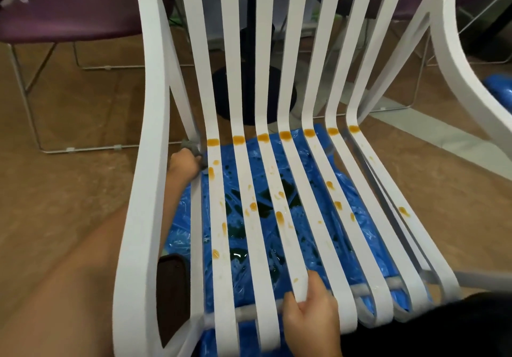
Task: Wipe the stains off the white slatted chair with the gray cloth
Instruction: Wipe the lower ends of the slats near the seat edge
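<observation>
White slatted chair (151, 140), seat spotted with orange stains (279, 216), plus a row of blobs along the seat's back edge. Left hand (183, 165) comes in under the left armrest and holds the bunched gray cloth (190, 145) at the seat's back left corner, just beside the first blob. Right hand (310, 311) grips a middle slat at the seat's front edge, thumb on top. Blue plastic sheet (250, 160) lies under the seat.
</observation>
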`<action>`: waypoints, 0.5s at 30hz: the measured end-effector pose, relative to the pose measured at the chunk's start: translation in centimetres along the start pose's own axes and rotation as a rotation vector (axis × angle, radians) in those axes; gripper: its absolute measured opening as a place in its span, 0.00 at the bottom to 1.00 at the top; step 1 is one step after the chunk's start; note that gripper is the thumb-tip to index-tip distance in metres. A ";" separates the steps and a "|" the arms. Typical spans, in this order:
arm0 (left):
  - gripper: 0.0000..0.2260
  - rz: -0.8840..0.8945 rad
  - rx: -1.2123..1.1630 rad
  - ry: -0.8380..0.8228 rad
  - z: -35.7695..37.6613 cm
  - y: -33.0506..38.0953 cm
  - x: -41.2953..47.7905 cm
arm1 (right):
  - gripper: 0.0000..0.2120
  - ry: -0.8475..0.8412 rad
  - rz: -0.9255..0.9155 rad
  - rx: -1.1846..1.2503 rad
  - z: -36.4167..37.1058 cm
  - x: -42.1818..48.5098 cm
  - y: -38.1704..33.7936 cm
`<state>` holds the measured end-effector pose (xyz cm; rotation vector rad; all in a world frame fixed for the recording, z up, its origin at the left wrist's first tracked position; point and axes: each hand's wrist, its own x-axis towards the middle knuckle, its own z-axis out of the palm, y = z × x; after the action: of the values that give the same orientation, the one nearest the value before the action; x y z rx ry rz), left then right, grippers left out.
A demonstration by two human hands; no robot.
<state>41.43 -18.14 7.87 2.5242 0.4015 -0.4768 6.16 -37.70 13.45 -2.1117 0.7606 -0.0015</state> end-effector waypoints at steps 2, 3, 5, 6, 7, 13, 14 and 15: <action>0.14 0.021 0.024 -0.023 -0.1 -0.7 -1.2 | 0.11 -0.022 -0.023 -0.009 -0.3 0.0 -0.1; 0.14 0.028 0.040 -0.041 -0.3 -1.2 -2.0 | 0.11 -0.034 -0.027 -0.017 -0.4 -0.1 -0.1; 0.16 0.037 0.073 -0.035 -0.3 -2.0 -3.6 | 0.10 -0.051 -0.018 -0.028 -0.6 0.0 -0.3; 0.18 0.036 0.099 -0.024 -0.4 -2.3 -4.8 | 0.09 -0.056 -0.014 -0.029 -0.6 -0.1 -0.4; 0.17 0.049 0.112 -0.024 -0.5 -2.4 -5.9 | 0.08 -0.057 -0.015 -0.030 -0.7 0.0 -0.5; 0.16 0.082 0.096 -0.100 -0.2 -4.1 -12.8 | 0.04 -0.080 -0.009 -0.031 -0.9 -0.3 -0.8; 0.16 0.082 0.110 -0.107 -0.3 -4.4 -13.9 | 0.04 -0.084 -0.007 -0.039 -0.9 -0.2 -0.8; 0.16 0.088 0.120 -0.129 -0.3 -4.7 -15.0 | 0.03 -0.086 -0.005 -0.049 -0.8 -0.2 -0.8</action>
<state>26.39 -16.95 12.15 2.5951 0.2180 -0.6432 6.19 -37.86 14.59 -2.1456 0.7106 0.1051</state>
